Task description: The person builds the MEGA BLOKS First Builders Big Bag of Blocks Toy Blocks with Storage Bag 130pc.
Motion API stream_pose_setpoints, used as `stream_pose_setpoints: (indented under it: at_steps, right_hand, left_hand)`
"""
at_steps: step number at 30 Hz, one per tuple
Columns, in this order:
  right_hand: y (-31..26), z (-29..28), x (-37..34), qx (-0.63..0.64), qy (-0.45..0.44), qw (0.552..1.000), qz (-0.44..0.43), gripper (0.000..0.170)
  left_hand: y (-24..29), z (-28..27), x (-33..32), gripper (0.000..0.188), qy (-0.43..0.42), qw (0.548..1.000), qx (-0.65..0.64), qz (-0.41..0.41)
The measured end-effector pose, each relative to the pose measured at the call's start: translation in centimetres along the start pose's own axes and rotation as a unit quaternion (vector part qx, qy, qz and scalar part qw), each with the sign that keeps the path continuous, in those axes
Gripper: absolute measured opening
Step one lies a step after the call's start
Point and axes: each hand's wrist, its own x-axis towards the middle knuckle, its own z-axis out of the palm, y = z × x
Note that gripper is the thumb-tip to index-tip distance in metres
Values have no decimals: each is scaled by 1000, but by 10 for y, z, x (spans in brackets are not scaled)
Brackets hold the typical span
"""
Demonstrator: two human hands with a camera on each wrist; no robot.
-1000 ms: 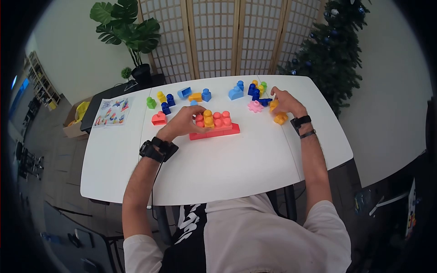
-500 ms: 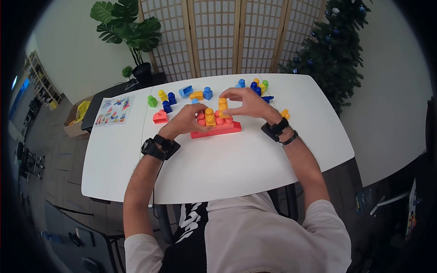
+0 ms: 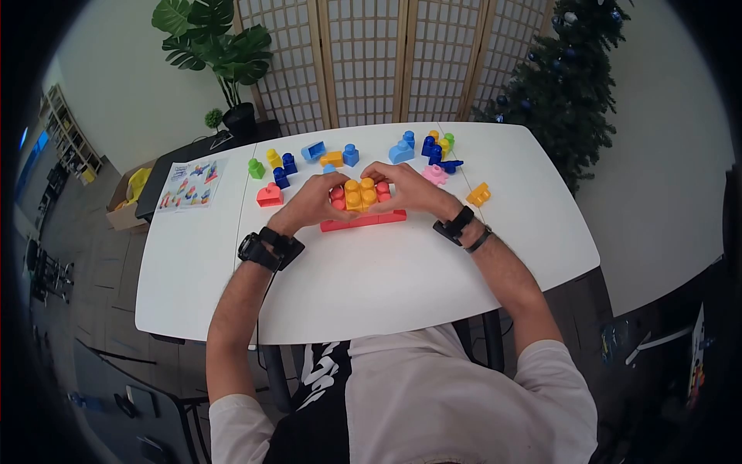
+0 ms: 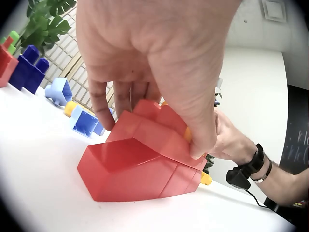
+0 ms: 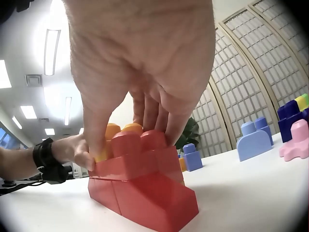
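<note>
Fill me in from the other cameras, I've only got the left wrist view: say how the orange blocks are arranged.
Observer: The two orange blocks sit side by side, with red studs to either side of them.
Operator: Name anything pink out there.
Observer: One pink piece, beyond the right hand and to its right.
Operator: Now check the table's left end.
Observer: A printed sheet lies on the table there.

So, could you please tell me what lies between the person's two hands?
Between the left hand and right hand sit two orange blocks atop the red blocks, as the head view shows.
</note>
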Motion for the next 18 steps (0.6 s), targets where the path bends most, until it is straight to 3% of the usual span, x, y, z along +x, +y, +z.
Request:
stream_pose_setpoints:
  at_steps: [16,18]
  right_hand:
    - [11,21,11,3,9,1000,13,71]
    - [10,21,10,-3,3,1000,16,71]
  left_hand:
    - [6,1,-1,75,-10,999,3,-39]
    - [3,-5,-1,73,-24,1000,12,-13]
